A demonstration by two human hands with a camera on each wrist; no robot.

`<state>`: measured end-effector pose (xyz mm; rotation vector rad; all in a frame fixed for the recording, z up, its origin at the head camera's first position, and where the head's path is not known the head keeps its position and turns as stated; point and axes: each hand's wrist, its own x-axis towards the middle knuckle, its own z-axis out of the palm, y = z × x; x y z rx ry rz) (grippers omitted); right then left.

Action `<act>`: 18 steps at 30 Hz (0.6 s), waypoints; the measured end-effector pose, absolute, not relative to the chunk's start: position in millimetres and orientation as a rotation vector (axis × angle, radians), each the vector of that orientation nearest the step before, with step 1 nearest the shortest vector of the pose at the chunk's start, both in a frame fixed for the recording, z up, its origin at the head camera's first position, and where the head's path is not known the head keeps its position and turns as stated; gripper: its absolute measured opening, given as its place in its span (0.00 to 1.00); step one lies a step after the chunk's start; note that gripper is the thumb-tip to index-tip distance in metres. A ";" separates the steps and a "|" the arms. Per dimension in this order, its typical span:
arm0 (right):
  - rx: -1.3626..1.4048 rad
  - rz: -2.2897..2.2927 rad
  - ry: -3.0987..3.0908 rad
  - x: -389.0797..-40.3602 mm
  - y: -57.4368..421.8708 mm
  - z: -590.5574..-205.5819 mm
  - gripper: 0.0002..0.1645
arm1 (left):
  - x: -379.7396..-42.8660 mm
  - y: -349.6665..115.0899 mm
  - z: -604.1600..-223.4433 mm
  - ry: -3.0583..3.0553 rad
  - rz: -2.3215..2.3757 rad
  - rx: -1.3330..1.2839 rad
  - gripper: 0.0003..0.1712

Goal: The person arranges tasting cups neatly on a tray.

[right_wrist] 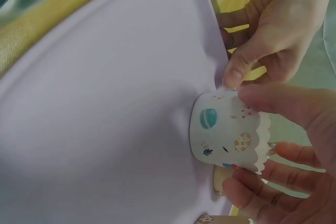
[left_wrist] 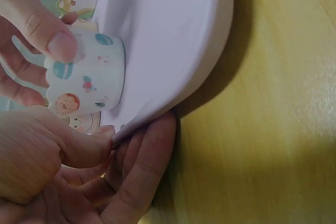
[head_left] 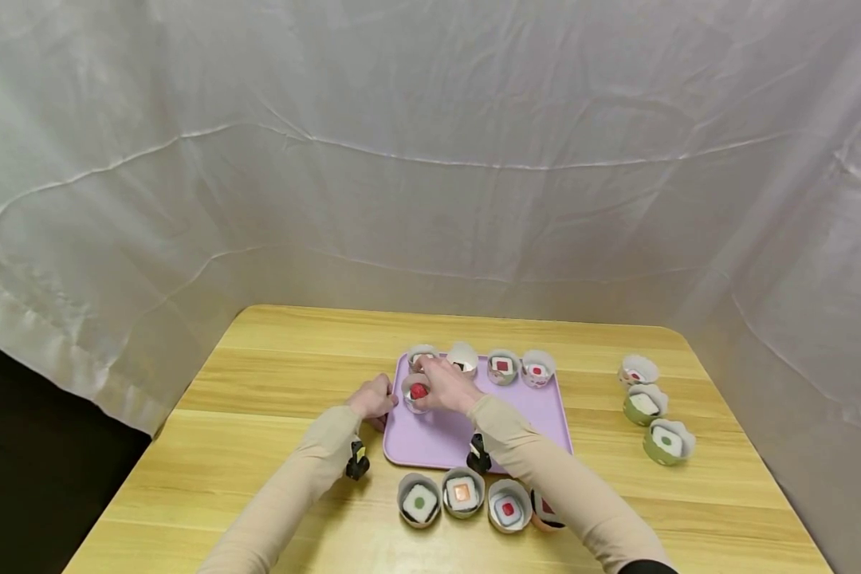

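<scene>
A lilac tray [head_left: 430, 438] lies on the wooden table, and my left hand [head_left: 375, 399] pinches its left rim, thumb on top and fingers beneath. With my right hand [head_left: 448, 385] I grip a white paper baking cup [right_wrist: 226, 132] printed with small pastel pictures. This cup stands upright on the tray near the left rim, thumb on one side and fingers on the other; something red shows inside it. Along the tray's back edge stand several more paper cups [head_left: 502, 367] holding pieces that look like sushi rolls. The leftmost one [head_left: 422, 351] is partly behind my right hand.
In front of the tray, several filled cups [head_left: 462, 492] form a row; my right sleeve partly covers the last one [head_left: 545, 514]. Three more filled cups [head_left: 645, 404] stand at the table's right side. A pale curtain [head_left: 473, 223] surrounds the back and sides.
</scene>
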<state>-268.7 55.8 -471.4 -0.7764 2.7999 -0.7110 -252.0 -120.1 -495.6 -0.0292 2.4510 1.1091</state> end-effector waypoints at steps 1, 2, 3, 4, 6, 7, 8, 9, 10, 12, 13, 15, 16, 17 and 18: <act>-0.767 -0.714 2.797 -268.6 55.8 -471.5 0.35 | -252.3 -120.2 -496.1 2.451 1.110 -0.028 0.03; -0.763 -0.718 2.796 -268.7 55.9 -471.6 0.35 | -252.7 -120.2 -496.7 2.450 1.111 -0.031 0.03; -0.760 -0.719 2.796 -268.9 55.9 -471.9 0.35 | -252.9 -120.1 -497.2 2.447 1.112 -0.033 0.03; -0.759 -0.720 2.796 -269.3 55.7 -472.2 0.35 | -253.0 -120.6 -497.3 2.448 1.112 -0.032 0.03; -0.760 -0.720 2.799 -269.6 55.4 -472.8 0.35 | -253.2 -121.0 -497.4 2.448 1.114 -0.033 0.03; -0.760 -0.721 2.800 -269.8 55.2 -473.1 0.35 | -253.3 -121.0 -497.2 2.446 1.115 -0.037 0.04; -0.760 -0.722 2.802 -269.9 55.1 -473.4 0.35 | -253.4 -121.0 -497.1 2.446 1.115 -0.037 0.04; -0.760 -0.723 2.804 -270.2 55.0 -473.7 0.34 | -253.4 -121.0 -497.2 2.446 1.117 -0.035 0.04; -0.758 -0.722 2.805 -270.1 55.0 -473.9 0.34 | -253.4 -121.0 -497.3 2.448 1.118 -0.031 0.04; -0.757 -0.720 2.809 -270.2 54.9 -474.2 0.34 | -253.1 -120.5 -497.3 2.447 1.119 -0.030 0.03; -0.757 -0.719 2.810 -270.1 54.9 -474.2 0.34 | -253.1 -120.2 -497.3 2.447 1.117 -0.032 0.03; -0.756 -0.719 2.811 -270.1 54.9 -474.1 0.34 | -253.0 -120.2 -497.1 2.451 1.110 -0.027 0.04; -0.755 -0.719 2.812 -269.8 55.1 -473.9 0.34 | -252.9 -120.2 -496.9 2.451 1.107 -0.027 0.04; -0.754 -0.723 2.811 -269.6 55.2 -473.7 0.34 | -252.7 -120.4 -496.8 2.453 1.103 -0.024 0.04; -0.752 -0.728 2.808 -269.3 55.3 -473.6 0.34 | -252.7 -120.5 -496.9 2.453 1.101 -0.024 0.04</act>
